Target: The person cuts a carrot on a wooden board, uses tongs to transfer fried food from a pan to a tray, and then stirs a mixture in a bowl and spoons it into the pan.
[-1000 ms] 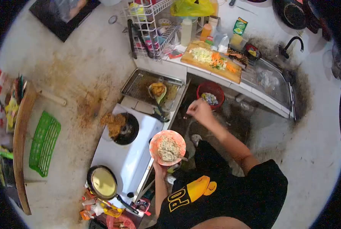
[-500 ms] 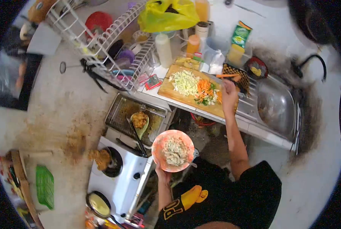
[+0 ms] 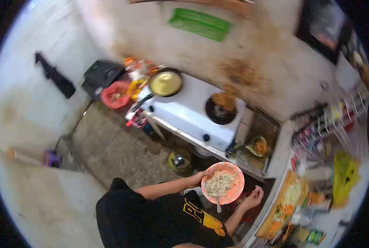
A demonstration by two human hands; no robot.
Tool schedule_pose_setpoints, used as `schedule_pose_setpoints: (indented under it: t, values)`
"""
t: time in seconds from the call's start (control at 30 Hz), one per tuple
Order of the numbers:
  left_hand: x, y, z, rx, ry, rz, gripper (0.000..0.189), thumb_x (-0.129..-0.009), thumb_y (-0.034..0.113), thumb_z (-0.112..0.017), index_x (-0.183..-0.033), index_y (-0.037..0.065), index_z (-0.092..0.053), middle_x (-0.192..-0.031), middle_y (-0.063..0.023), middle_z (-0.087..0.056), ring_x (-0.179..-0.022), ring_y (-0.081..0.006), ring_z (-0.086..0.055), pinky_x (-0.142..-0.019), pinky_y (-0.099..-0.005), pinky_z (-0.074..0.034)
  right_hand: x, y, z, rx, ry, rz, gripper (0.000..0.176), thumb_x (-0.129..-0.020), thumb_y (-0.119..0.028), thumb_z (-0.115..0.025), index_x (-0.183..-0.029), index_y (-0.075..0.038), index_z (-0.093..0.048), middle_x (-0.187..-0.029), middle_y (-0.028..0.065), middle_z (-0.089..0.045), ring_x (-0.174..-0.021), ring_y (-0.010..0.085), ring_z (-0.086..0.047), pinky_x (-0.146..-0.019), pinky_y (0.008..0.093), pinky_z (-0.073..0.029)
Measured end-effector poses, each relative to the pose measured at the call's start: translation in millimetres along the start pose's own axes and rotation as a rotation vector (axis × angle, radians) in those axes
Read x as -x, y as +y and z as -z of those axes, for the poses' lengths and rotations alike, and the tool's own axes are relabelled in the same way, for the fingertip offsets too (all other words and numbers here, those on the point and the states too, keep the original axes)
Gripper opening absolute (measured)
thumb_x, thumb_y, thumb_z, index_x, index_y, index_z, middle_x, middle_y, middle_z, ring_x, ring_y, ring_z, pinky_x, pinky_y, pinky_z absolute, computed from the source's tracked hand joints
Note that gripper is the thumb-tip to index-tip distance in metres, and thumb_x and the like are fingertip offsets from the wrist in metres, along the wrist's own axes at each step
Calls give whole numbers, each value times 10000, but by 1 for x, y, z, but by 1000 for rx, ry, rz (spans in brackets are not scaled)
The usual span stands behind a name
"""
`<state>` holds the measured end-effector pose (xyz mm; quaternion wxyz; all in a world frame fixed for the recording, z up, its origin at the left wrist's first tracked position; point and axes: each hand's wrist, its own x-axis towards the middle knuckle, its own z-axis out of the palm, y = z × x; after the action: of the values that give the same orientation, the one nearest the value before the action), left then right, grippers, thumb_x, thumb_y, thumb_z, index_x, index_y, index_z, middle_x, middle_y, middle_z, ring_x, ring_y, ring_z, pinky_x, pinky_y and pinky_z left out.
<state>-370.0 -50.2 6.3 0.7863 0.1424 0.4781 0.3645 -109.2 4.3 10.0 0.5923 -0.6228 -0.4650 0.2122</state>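
Observation:
In the head view my left hand (image 3: pixel 199 177) is closed on the rim of a pink-orange bowl (image 3: pixel 237 191). The bowl contains a pale, lumpy mixture (image 3: pixel 220 184), and the handle of a spoon (image 3: pixel 218 205) sticks out over its near edge. My right hand (image 3: pixel 252 198) hovers between the bowl and the counter, its fingers loosely bent and apart, with nothing visible in them. Beside it on the counter lies a wooden cutting board (image 3: pixel 271 219) with chopped cabbage (image 3: pixel 293 193) and chopped carrot (image 3: pixel 288 210).
A white stove (image 3: pixel 180 111) carries a pan of yellow batter (image 3: pixel 166 84) and a dark burner with a brown item (image 3: pixel 224 101). Beside the stove, a metal tray (image 3: pixel 269 122) holds fried food on a strainer (image 3: pixel 257 146). A dish rack (image 3: pixel 337 120) and yellow bag (image 3: pixel 344 177) stand right.
The view has swung round toward the stove. My right hand has come away from above the cutting board toward the bowl. My left hand still holds the bowl.

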Motion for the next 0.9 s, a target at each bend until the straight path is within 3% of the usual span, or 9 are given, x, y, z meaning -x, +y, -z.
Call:
schedule_pose_setpoints:
  t: [0.07,0.2,0.3,0.37,0.5,0.57,0.67,0.77,0.9]
  values:
    - [41,-31,61,119,34,-96,620,-881,496,-477,-1318,56,-478,-1247,-134,-582,-1102,-260,-589,-956,-416,-457,25,-14,-31,14,-120,64,190,-913,-184,-621,-966,-3,-595,-887,45,-588,-770,121,-540,-691,255,-454]
    - [105,-87,171,359,166,-286,618,-896,474,-465,-1336,40,-452,-1267,-146,-567,-1113,-271,-582,-974,-408,-451,54,-15,-107,-47,-350,179,203,-844,-128,-696,-804,-24,-527,-745,9,-514,-677,126,-465,-632,288,-430]
    - [208,-71,257,531,356,-474,551,-883,399,-481,-1310,50,-475,-1236,-125,-588,-1082,-267,-600,-927,-438,-482,126,-84,-195,125,-458,197,190,-823,-105,-710,-762,-6,-559,-721,20,-540,-680,132,-488,-646,296,-437]
    - [273,-100,326,619,434,-503,570,-895,435,-478,-1306,41,-480,-1254,-134,-580,-1118,-269,-582,-969,-443,-453,208,-80,-261,54,-581,280,182,-841,-112,-699,-774,3,-574,-721,18,-564,-693,94,-525,-653,269,-448]
    - [411,-108,389,797,832,-626,662,-918,559,-411,-1356,62,-412,-1269,-132,-565,-1146,-279,-568,-955,-444,-465,403,-196,-351,-158,-1161,-33,174,-809,-114,-726,-729,2,-625,-660,44,-621,-600,90,-563,-568,270,-455]
    - [459,-105,419,850,888,-712,676,-919,568,-408,-1367,62,-395,-1290,-133,-547,-1153,-283,-562,-962,-439,-462,467,-224,-396,-131,-1347,18,218,-808,-156,-734,-714,2,-615,-630,39,-616,-552,78,-549,-530,245,-435]
    - [488,-108,472,944,958,-885,695,-922,578,-400,-1387,62,-366,-1331,-133,-512,-1174,-290,-543,-975,-441,-452,534,-243,-472,18,-1452,23,295,-794,-216,-743,-660,-4,-588,-617,39,-585,-575,103,-532,-548,271,-427]
    - [480,-110,517,1026,992,-1042,669,-946,546,-380,-1407,62,-338,-1376,-128,-468,-1235,-297,-484,-1014,-455,-414,572,-225,-561,5,-1483,183,311,-774,-280,-754,-773,-9,-600,-617,60,-583,-577,175,-563,-573,316,-453]
    - [479,-83,617,1064,1005,-1158,647,-967,512,-354,-1423,56,-305,-1408,-134,-427,-1269,-303,-442,-1049,-457,-375,636,-241,-716,83,-1438,373,525,-725,-296,-768,-1106,-42,-511,-858,110,-617,-801,291,-606,-709,399,-471]
